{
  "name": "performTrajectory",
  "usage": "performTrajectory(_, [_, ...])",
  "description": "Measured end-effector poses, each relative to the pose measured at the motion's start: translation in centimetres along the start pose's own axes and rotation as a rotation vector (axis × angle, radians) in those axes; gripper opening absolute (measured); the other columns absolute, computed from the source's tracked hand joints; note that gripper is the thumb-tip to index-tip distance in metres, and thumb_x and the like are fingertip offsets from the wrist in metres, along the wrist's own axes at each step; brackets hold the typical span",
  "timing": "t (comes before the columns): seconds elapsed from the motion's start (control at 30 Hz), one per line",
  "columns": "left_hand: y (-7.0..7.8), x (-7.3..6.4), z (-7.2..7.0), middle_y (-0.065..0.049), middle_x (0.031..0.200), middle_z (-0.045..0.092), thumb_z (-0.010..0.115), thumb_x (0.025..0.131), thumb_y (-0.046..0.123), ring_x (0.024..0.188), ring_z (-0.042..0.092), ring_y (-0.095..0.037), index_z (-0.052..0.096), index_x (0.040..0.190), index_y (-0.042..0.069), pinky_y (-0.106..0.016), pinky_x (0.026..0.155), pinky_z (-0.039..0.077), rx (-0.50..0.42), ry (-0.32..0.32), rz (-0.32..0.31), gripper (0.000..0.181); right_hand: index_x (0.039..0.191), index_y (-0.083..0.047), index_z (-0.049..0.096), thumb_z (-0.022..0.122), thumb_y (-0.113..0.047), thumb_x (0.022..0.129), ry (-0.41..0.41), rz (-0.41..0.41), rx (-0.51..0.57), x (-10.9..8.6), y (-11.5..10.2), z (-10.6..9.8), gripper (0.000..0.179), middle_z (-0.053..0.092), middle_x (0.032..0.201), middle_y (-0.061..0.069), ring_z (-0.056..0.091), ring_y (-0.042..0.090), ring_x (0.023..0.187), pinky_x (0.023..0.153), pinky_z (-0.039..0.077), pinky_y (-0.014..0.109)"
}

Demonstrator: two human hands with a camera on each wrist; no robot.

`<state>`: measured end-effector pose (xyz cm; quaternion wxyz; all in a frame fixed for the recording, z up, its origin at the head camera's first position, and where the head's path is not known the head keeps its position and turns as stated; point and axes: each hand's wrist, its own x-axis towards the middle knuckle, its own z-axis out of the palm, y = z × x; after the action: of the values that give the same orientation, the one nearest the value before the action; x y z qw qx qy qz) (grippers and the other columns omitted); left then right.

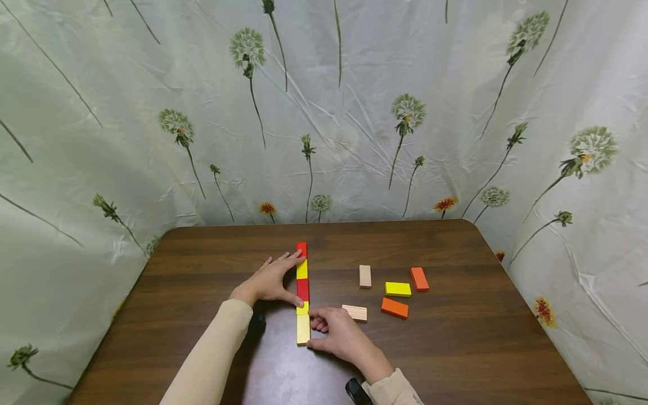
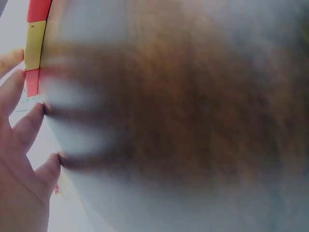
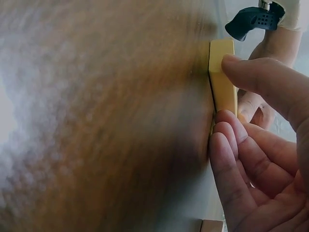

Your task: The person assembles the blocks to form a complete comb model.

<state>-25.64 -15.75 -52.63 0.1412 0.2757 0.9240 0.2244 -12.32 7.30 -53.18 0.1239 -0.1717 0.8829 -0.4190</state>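
Several wooden blocks lie end to end in a straight row: a red block (image 1: pixel 301 246) at the far end, then a yellow block (image 1: pixel 302 270), a red one (image 1: pixel 302 289), a second yellow one (image 1: pixel 302 310) and a pale yellow block (image 1: pixel 303 329) nearest me. My left hand (image 1: pixel 269 279) reaches along the row's left side with fingers spread, fingertips at the far blocks and thumb at the second yellow one. With thumb and index finger, my right hand (image 1: pixel 340 336) pinches the pale yellow block, thumb at its near end. Its other fingers are curled.
Right of the row lie loose blocks: a plain wood block (image 1: pixel 365 277), a grooved plain one (image 1: pixel 355 313), a yellow block (image 1: pixel 397 289), an orange block (image 1: pixel 395 308) and a red-orange one (image 1: pixel 419 279). The brown table (image 1: pixel 481 337) ends at a flowered curtain (image 1: pixel 354 112).
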Motion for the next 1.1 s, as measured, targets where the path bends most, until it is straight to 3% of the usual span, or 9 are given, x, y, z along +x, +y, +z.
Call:
performTrajectory(0.4, [0.0, -0.6, 0.4, -0.002, 0.174, 0.041, 0.092, 0.074, 0.066, 0.163, 0.035, -0.031, 0.051, 0.161, 0.020, -0.073, 0.129, 0.022, 0.020, 0.029, 0.044, 0.106, 0.126, -0.001, 0.074, 0.096, -0.019, 0.081, 0.002, -0.010, -0.008, 0.0, 0.1, 0.1, 0.053, 0.071, 0.093, -0.008, 0.061, -0.001, 0.082, 0.078, 0.058, 0.018])
performTrajectory(0.73, [0.7, -1.3, 0.3, -0.006, 0.179, 0.029, 0.091, 0.071, 0.070, 0.164, 0.032, -0.037, 0.045, 0.165, 0.016, -0.074, 0.127, 0.025, 0.096, -0.028, 0.066, 0.118, 0.123, -0.002, 0.074, 0.096, -0.019, 0.081, -0.006, -0.004, -0.010, 0.0, -0.1, -0.1, 0.051, 0.071, 0.093, -0.006, 0.062, 0.000, 0.082, 0.079, 0.058, 0.019])
performTrajectory(1.1, [1.5, -1.4, 0.6, -0.008, 0.180, 0.026, 0.091, 0.069, 0.071, 0.164, 0.029, -0.041, 0.041, 0.166, 0.013, -0.075, 0.128, 0.020, 0.085, -0.037, 0.042, 0.124, 0.124, -0.002, 0.074, 0.096, -0.021, 0.081, 0.002, -0.014, -0.021, 0.0, -0.1, -0.3, 0.052, 0.071, 0.092, -0.006, 0.063, 0.001, 0.082, 0.079, 0.058, 0.020])
